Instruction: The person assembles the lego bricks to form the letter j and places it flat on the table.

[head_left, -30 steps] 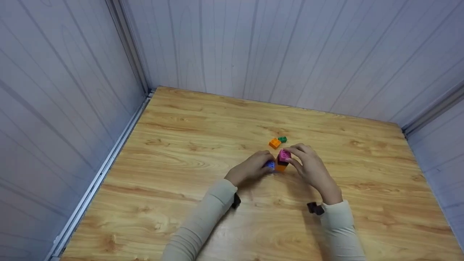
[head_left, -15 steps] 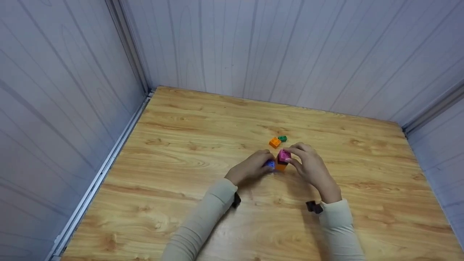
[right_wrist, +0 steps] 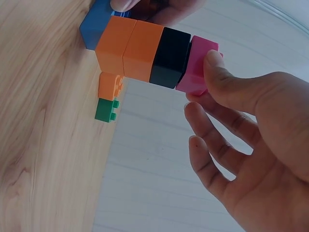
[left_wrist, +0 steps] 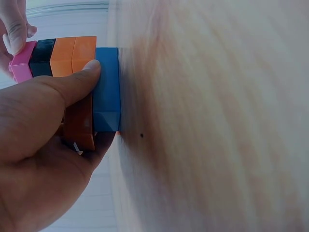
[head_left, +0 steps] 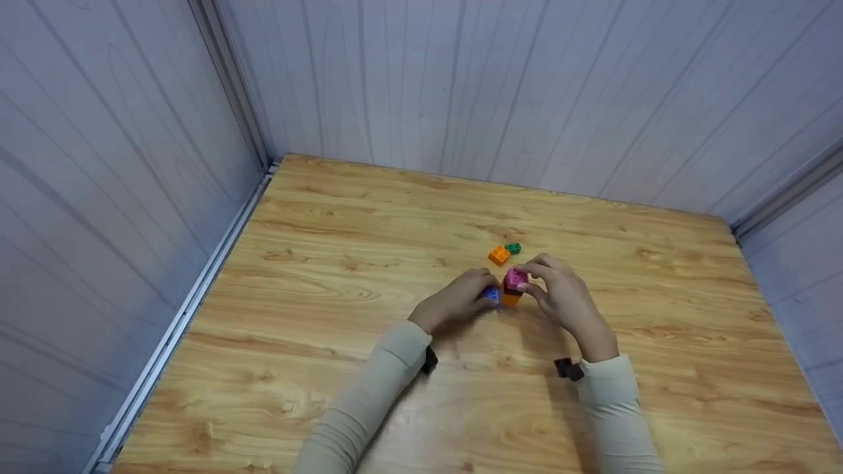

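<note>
A short tower of bricks stands on a blue brick (left_wrist: 107, 89): two orange bricks (right_wrist: 128, 50), then a black brick (right_wrist: 170, 57), then a pink brick (right_wrist: 194, 65) on top. My left hand (head_left: 458, 301) grips the base, its thumb lying along the edge where blue meets orange. Beneath that thumb is a brownish-orange brick (left_wrist: 79, 126), partly hidden; how it is joined, I cannot tell. Thumb and forefinger of my right hand (head_left: 568, 304) pinch the pink brick, which sits slightly askew against the black one. The other right fingers curve loosely below.
Just beyond the tower, a loose orange brick (head_left: 499, 255) and a smaller green brick (head_left: 513, 248) lie side by side on the wooden tabletop (head_left: 369, 230). Pale panel walls (head_left: 421, 85) enclose the table at the back and sides.
Both hands keep their holds on the tower. The right hand and forearm have shifted very slightly inward, and the whole head view has drifted a little.
</note>
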The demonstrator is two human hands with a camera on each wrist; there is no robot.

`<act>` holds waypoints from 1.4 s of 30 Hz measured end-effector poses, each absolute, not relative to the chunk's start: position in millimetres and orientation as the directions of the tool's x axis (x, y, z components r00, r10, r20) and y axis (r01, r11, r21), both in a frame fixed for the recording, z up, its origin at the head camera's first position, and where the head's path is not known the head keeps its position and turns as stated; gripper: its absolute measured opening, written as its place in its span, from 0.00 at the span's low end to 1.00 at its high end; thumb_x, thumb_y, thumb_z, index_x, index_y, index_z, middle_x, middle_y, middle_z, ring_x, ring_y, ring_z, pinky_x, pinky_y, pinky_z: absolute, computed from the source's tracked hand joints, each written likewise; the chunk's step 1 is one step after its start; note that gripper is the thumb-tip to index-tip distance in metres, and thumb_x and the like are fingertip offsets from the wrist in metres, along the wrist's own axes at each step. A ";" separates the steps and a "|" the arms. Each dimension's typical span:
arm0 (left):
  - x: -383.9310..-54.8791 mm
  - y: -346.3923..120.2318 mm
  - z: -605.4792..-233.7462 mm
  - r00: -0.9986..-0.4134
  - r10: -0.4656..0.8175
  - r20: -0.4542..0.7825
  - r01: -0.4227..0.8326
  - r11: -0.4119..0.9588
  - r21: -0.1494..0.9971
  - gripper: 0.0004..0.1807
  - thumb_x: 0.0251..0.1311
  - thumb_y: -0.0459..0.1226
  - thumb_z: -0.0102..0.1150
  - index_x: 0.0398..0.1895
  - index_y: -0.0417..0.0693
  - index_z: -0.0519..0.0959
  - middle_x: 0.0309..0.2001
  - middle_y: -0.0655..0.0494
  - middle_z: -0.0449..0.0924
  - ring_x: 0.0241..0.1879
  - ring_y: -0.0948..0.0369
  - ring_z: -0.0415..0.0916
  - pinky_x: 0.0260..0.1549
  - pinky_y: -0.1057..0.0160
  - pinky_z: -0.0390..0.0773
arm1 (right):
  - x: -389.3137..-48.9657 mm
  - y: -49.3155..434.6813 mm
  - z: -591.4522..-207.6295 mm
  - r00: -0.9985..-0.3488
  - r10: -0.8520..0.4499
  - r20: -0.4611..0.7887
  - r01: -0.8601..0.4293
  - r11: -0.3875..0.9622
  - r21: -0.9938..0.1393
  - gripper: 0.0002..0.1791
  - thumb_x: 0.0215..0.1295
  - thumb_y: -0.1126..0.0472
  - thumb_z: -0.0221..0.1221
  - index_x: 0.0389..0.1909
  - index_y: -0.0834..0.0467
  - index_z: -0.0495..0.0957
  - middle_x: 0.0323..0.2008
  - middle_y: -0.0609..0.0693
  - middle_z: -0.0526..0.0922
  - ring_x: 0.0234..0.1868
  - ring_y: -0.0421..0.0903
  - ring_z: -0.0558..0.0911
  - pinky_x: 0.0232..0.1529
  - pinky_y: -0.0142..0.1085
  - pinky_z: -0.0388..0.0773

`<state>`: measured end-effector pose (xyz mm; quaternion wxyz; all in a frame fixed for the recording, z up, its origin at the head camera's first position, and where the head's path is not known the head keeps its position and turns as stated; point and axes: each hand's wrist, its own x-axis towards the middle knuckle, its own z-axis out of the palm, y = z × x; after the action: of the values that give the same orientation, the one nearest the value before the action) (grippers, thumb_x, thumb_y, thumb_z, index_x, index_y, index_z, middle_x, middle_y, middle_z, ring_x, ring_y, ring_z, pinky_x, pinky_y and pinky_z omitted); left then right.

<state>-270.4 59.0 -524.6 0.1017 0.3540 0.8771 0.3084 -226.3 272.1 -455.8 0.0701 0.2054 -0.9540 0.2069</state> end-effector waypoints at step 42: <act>-267.5 55.7 -523.2 -0.727 0.684 0.061 0.561 0.540 0.627 0.15 0.75 0.41 0.55 0.58 0.45 0.79 0.56 0.51 0.80 0.58 0.57 0.76 0.62 0.59 0.76 | -226.7 284.8 -456.9 -0.890 -0.382 0.249 -0.454 0.789 -0.415 0.18 0.70 0.59 0.64 0.59 0.56 0.82 0.53 0.56 0.84 0.56 0.57 0.82 0.57 0.55 0.80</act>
<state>-267.5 55.7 -523.2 0.0960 0.3570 0.8722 0.3204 -226.7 284.8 -456.9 0.0760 0.2216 -0.9426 0.2379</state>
